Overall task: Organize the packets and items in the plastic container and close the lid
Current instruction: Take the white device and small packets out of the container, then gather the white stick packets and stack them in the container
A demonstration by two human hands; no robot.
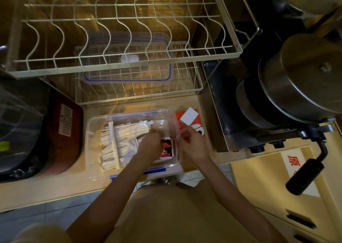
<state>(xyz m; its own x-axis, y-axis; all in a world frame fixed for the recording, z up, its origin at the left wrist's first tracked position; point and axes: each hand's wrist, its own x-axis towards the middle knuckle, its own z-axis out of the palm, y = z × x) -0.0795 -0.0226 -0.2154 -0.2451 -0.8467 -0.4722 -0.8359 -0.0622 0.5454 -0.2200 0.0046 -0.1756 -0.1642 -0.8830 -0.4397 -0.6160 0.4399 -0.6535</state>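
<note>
Container (96, 129) on table, open: white packets (111, 144) in; my left hand (150, 141) grips a bundle inside, right hand (190, 142) pinches its rim. Orange packet (194, 123) outside; lid (127, 57) on rack, unfitted

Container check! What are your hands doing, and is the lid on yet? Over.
Left hand inside the container, among white packets. Right hand at its right rim, grip unclear. Lid off, lying in the lower rack.

Dim, warm yellow light is falling from the far side, leaving the near corners dark. Glare is glinting off the steel pot lid (312, 76). Edges are bending outward, and both hands are blurring slightly.
</note>
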